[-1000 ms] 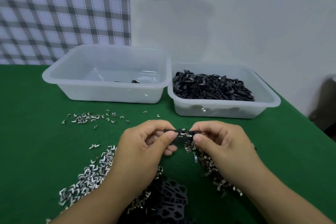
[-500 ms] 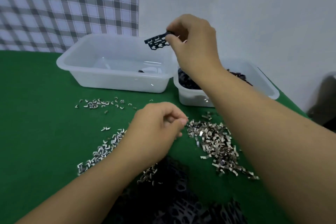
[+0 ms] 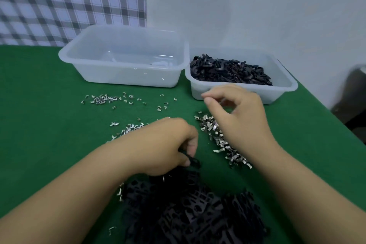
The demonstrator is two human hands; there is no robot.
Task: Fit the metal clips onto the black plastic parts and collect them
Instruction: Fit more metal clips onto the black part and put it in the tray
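From here I see the left hand (image 3: 164,144) pinching a black plastic part (image 3: 193,161) off the lower-centre heap (image 3: 188,214), the right hand (image 3: 239,119) loosely curled, seemingly empty, above the metal clips (image 3: 215,134); the upper-right tub (image 3: 285,91) holds plenty, yet much remains on the table (image 3: 39,125).

Single head-worn view, looking forward and down across green table (image 3: 39,125) toward back wall (image 3: 257,6); hands close below.
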